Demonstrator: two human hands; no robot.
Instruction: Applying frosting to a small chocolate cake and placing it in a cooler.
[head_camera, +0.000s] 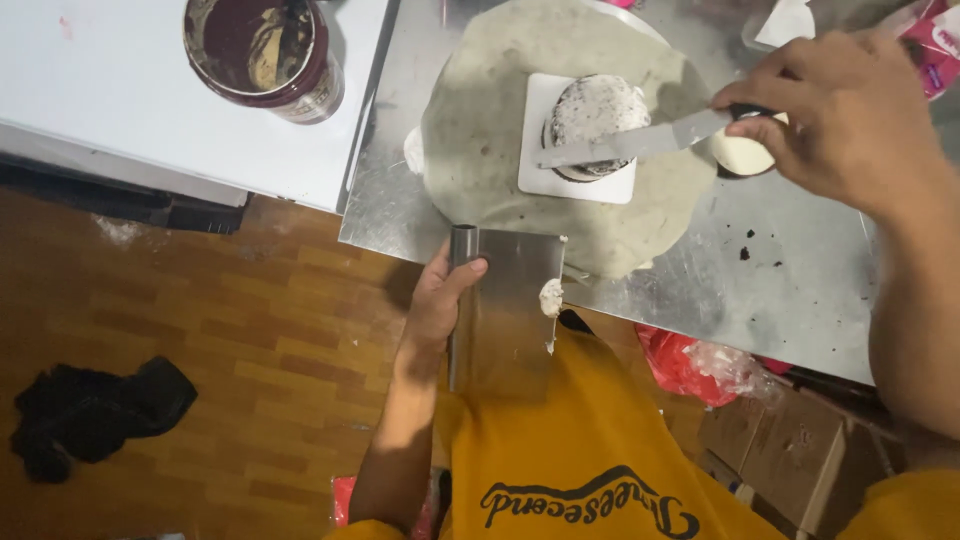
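Steel scraper, dabbed with cream, stood gripped by its rolled handle in the left hand, below the small cake. The right hand, right of the cake, clasped a spatula laid across its top.

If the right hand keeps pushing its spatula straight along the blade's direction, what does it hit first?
The right hand holds the spatula pointing left, already over the small dark cake; its frosted top looks to be first contact, though height is unclear.
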